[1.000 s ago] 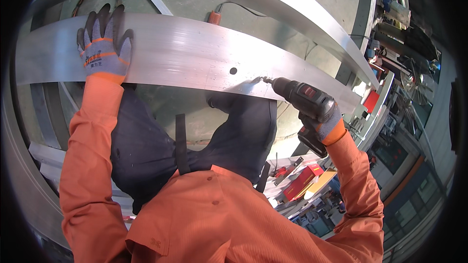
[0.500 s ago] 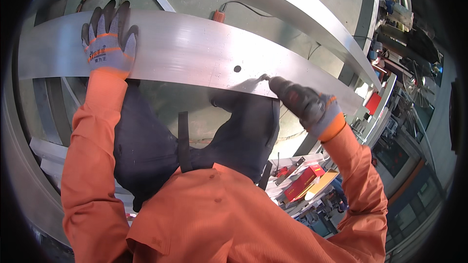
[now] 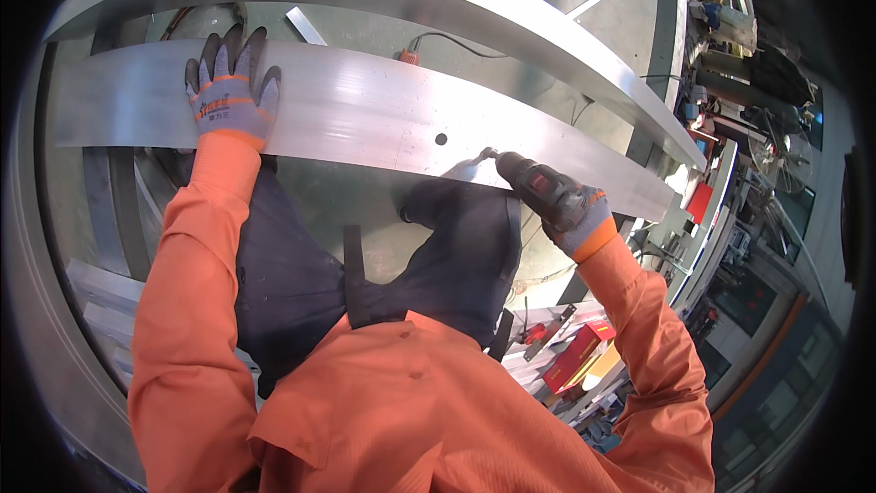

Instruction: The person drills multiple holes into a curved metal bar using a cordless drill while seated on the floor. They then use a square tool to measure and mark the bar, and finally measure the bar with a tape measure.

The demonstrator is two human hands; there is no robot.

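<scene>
Slid toward 3 o'clock, my left hand (image 3: 230,102) splays on plate (image 3: 347,100), right hand (image 3: 584,221) grips drill (image 3: 537,181); one hole (image 3: 441,139) made, rest unclear.

The head view, the left one of a side-by-side pair, looks steeply down from the person's own head through a wide fisheye lens. It sits close above the orange shirt (image 3: 401,402) and faces past it to the flat metal bar (image 3: 347,100), whose long edges bow with the lens. Both forearms (image 3: 196,283) fit in, as does the floor (image 3: 365,25) past the bar's far edge.
</scene>
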